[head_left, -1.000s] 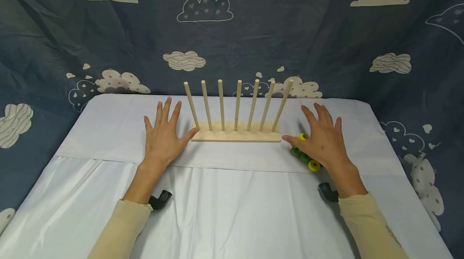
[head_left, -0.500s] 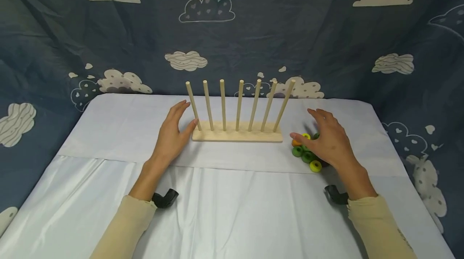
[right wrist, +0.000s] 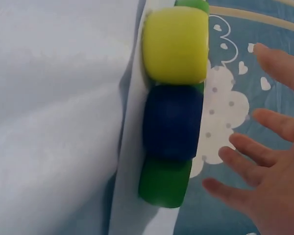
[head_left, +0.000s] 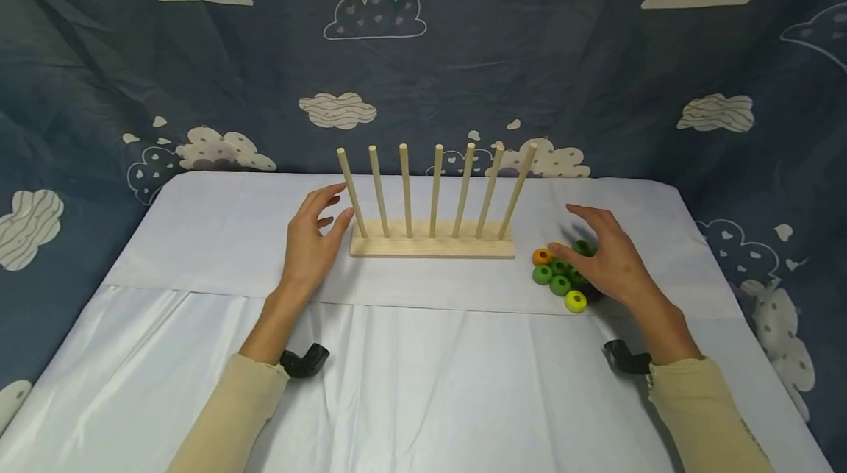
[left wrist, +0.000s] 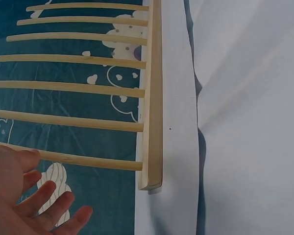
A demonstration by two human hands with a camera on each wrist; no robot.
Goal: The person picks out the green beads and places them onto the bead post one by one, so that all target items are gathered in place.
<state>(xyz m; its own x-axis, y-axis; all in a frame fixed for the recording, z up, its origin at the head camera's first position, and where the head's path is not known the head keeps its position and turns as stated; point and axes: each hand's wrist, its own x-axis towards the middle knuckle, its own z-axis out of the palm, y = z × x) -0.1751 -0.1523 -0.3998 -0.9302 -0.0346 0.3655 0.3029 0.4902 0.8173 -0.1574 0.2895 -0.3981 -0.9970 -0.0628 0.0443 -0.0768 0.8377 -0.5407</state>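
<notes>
A wooden peg rack (head_left: pixel 431 249) with a flat base and several upright pegs stands at the middle of the table. Beside its left end is my left hand (head_left: pixel 309 246), fingers loosely bent and apart. In the left wrist view its fingers (left wrist: pixel 53 211) are close to the nearest peg (left wrist: pixel 100 162); I cannot tell whether they touch. My right hand (head_left: pixel 615 265), fingers spread, hovers over a cluster of beads, partly hiding them. Among them are an orange bead (head_left: pixel 542 257), several green beads (head_left: pixel 542 274) and a yellow bead (head_left: pixel 576 301). The right wrist view shows a dark blue bead (right wrist: pixel 172 122).
A white cloth (head_left: pixel 423 385) covers the table, with a fold line across it in front of the rack. Behind hangs a dark blue curtain (head_left: pixel 503 61) printed with clouds. Black wrist mounts (head_left: pixel 305 361) sit at both cuffs.
My left hand's spread fingers have drawn together and bent beside the leftmost peg. My right hand has shifted slightly right and toward me, uncovering more beads.
</notes>
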